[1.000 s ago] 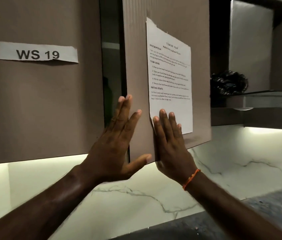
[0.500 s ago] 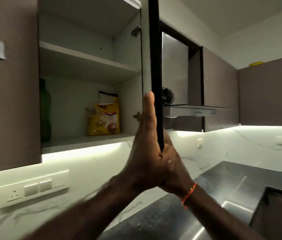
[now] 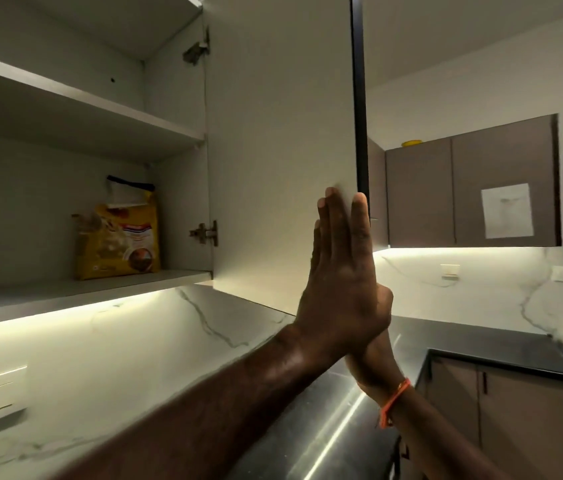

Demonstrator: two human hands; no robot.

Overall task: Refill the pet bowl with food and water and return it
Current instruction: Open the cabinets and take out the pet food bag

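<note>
Open cupboard door [image 3: 280, 150], straight fingers [image 3: 333, 230] flat.

No print on the yellow bag [image 3: 119, 242] is legible.

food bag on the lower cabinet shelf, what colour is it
The crinkled pet food bag is mostly yellow, with a white folded top, seen in the head view.

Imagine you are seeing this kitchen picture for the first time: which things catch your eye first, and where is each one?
First, the left hand at centre, its straight fingers flat against the inner face of the open cabinet door, with the right hand mostly hidden behind it. Next, the yellow pet food bag standing alone on the lower shelf inside the cabinet, to the left. Below the cabinet, a bright light strip glows on the marble wall.
</note>
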